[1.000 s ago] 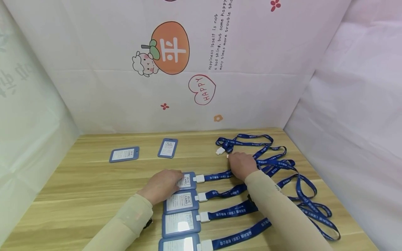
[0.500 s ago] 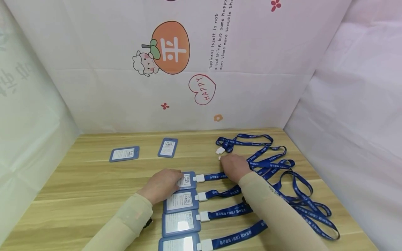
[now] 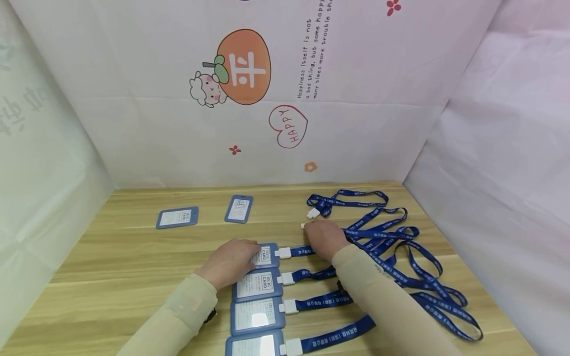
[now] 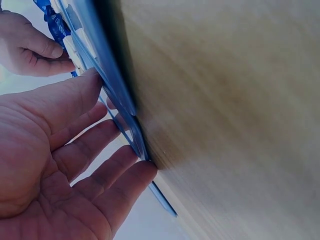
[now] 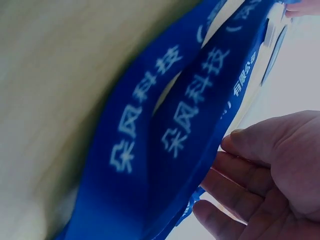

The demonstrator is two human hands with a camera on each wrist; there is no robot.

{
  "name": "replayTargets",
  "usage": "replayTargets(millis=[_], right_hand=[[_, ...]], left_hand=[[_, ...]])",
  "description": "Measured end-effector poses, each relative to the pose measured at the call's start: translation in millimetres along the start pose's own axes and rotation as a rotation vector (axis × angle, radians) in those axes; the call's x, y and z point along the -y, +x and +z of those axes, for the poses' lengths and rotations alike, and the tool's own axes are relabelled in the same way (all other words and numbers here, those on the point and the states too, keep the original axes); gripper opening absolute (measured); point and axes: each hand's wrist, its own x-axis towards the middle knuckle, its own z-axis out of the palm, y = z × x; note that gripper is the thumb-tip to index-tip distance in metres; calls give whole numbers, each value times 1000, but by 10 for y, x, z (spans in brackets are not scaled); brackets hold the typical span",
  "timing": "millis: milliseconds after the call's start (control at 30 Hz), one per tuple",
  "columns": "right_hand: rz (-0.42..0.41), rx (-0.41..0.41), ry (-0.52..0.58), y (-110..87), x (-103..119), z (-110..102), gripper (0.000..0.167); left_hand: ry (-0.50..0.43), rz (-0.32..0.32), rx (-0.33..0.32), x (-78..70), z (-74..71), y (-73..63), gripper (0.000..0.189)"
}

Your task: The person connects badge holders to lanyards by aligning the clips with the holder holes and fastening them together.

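while the left hand (image 3: 230, 262) spreads fingers on a card holder (image 3: 265, 256), the right hand (image 3: 325, 240) seemingly pinches a lanyard (image 3: 367, 235); placing it should need alignment.

On the table (image 3: 133, 269), six card holders (image 3: 257, 285) are lying: four in its front part, two near its back edge. Six white clips (image 3: 291, 306) are showing, and two hands (image 3: 231, 263). The blue straps (image 3: 331, 300) are overlapping too much for counting.
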Motion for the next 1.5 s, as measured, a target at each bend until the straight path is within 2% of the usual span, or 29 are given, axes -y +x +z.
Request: replayTargets(millis=[500, 767, 1100, 1500], right_hand=[[-47, 45, 47, 31, 224, -40, 25], [-49, 52, 57, -7, 270, -62, 27], [-119, 52, 19, 50, 411, -42, 26], [-111, 50, 36, 40, 475, -49, 28]], left_hand=[[4, 4, -9, 10, -4, -13, 38], [-4, 21, -6, -28, -4, 20, 37], [-12, 2, -11, 16, -8, -34, 35], [-10, 1, 9, -6, -16, 11, 36]])
